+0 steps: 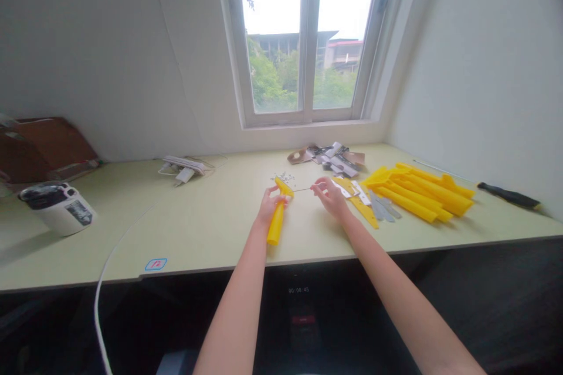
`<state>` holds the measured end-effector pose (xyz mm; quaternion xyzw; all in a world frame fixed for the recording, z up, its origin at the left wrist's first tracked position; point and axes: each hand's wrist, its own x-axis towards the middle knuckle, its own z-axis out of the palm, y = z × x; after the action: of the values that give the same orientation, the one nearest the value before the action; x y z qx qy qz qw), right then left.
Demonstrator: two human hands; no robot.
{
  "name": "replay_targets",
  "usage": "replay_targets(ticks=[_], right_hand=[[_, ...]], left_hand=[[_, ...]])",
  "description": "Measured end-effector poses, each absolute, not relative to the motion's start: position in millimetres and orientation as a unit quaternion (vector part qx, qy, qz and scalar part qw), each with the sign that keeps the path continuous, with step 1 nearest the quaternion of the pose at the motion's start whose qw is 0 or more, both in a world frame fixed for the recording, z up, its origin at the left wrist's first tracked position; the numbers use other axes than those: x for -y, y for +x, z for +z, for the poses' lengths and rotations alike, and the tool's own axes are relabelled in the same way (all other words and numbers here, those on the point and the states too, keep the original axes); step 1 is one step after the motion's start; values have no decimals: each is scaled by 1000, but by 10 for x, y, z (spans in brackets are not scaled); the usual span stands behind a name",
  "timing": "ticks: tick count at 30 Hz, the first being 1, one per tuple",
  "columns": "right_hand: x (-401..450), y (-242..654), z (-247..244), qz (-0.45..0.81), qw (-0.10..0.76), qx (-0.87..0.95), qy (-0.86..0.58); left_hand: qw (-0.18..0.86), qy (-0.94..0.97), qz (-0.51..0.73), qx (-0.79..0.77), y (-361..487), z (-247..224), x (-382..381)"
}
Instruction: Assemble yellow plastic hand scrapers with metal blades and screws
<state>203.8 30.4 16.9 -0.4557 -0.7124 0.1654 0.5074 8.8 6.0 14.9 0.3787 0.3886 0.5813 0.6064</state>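
Observation:
My left hand (pixel 268 206) is wrapped round a yellow plastic handle (pixel 275 225), a tube with a wider head, tilted just above or on the table. A thin metal rod (pixel 301 190) runs sideways from the handle's head to my right hand (pixel 328 194). The fingers of that hand pinch the rod's right end; its exact kind is too small to tell. Behind the handle lie several tiny metal bits (pixel 285 177), perhaps screws. Right of my right hand are flat yellow strips (pixel 364 211), white pieces (pixel 361 193) and grey metal blades (pixel 383 208).
A pile of yellow handles (pixel 422 193) lies at right, near a black-handled screwdriver (pixel 508 196). Cardboard sleeves (pixel 336 158) are heaped below the window. At left stand a white jug (pixel 61 211), a power strip (pixel 185 165), a cable (pixel 108 261) and a brown box (pixel 44 143).

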Motion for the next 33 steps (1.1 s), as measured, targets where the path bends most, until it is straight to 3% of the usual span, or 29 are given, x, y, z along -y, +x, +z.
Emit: replay_targets(ticks=[33], right_hand=[[-349,2085,142,113,504,703,-489]], left_hand=[[598,375,587,-395,92,136,-42]])
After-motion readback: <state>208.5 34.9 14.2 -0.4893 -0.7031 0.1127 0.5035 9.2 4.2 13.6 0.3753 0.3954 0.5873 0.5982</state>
